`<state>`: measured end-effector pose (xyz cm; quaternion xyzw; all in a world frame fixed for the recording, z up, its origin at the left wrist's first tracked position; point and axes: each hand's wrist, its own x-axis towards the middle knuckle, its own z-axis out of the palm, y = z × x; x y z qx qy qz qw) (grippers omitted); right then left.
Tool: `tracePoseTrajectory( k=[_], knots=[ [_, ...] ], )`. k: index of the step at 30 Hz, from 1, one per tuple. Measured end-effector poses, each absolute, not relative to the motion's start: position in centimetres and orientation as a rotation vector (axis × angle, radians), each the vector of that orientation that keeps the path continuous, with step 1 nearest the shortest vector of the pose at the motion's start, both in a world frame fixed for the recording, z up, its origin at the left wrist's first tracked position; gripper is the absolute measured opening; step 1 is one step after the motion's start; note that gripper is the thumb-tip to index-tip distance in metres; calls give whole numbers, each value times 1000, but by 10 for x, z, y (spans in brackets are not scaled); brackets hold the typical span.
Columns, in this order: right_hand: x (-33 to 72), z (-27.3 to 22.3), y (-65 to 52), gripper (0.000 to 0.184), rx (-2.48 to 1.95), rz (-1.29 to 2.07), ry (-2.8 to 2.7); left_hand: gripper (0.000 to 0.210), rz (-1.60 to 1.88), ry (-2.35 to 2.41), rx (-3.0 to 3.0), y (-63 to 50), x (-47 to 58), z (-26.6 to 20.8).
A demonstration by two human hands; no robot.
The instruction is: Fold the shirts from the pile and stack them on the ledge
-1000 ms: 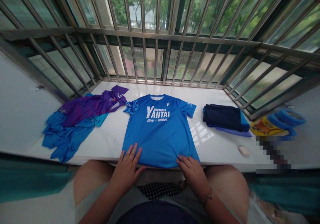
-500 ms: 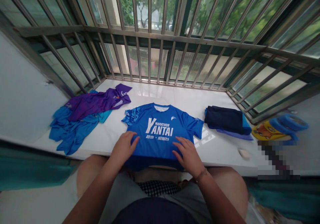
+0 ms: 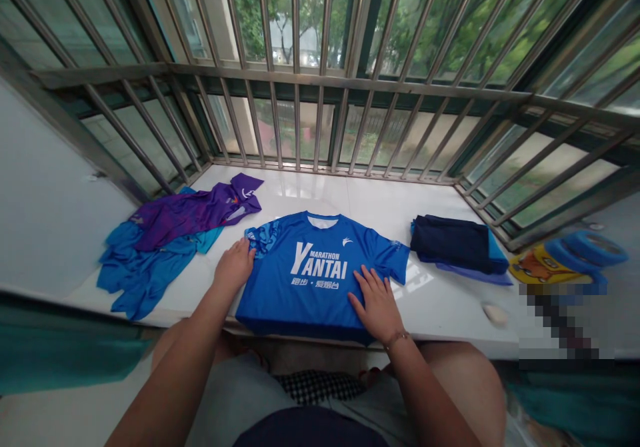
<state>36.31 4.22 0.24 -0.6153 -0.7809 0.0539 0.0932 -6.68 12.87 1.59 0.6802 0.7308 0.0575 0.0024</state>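
Observation:
A blue T-shirt (image 3: 317, 304) with white lettering lies front side up on the white ledge, its lower edge hanging over the front. My right hand (image 3: 379, 302) rests flat on its lower right part, fingers spread and holding nothing. At the shirt's left side, my left hand (image 3: 235, 265) touches the bunched, patterned sleeve (image 3: 263, 236) with its fingertips. The left fingers are extended close together, and the thumb is partly hidden. The other sleeve (image 3: 391, 255) lies spread out flat.
Loose purple (image 3: 185, 216) and light-blue clothes (image 3: 145, 274) lie at the left. A folded dark stack (image 3: 453, 244) is on the right, near a yellow-and-blue container (image 3: 565, 260) and a small pale object (image 3: 495, 314). Metal bars (image 3: 320, 82) line the window behind the ledge.
My left hand has moved from the shirt's lower left up and left to the patterned sleeve. My right hand has flattened onto the shirt. The shirt's lower part is spread wider to the left.

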Motion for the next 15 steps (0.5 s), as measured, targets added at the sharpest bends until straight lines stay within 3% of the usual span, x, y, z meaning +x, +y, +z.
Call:
tracePoseTrajectory(
  k=[11, 15],
  knots=[
    [359, 5, 41, 60, -1836, 144, -2307, 74, 74, 2768, 1793, 80, -44, 44],
    [359, 6, 42, 61, -1855, 153, -2313, 66, 271, 2529, 2132, 97, -9, 43]
  ],
)
